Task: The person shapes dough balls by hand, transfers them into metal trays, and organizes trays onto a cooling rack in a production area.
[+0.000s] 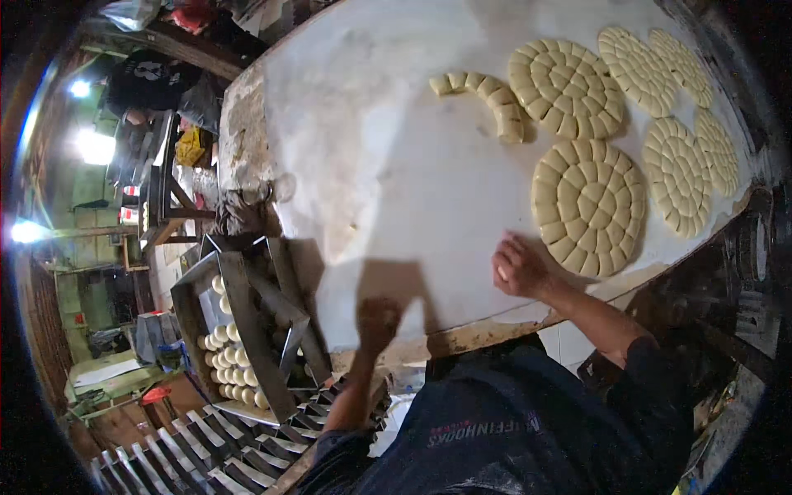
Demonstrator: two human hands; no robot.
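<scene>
The near dough round lies toward the right of the counter, just beside the right hand; good work here likely wants a light touch, with the right forearm kept off its scored edge. That hand's fingers curl inward; the left hand, shadowed, is well apart near the near edge. Whether either grips anything, I cannot tell.

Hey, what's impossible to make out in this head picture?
Head view throughout:
Left grip: deep shadow hides whether it holds anything.
Right grip: curled fingers hide its palm.
Dough balls: full count unclear; the metal box wall blocks.
Co-worker's hand: too small, dim to tell what it holds.
</scene>
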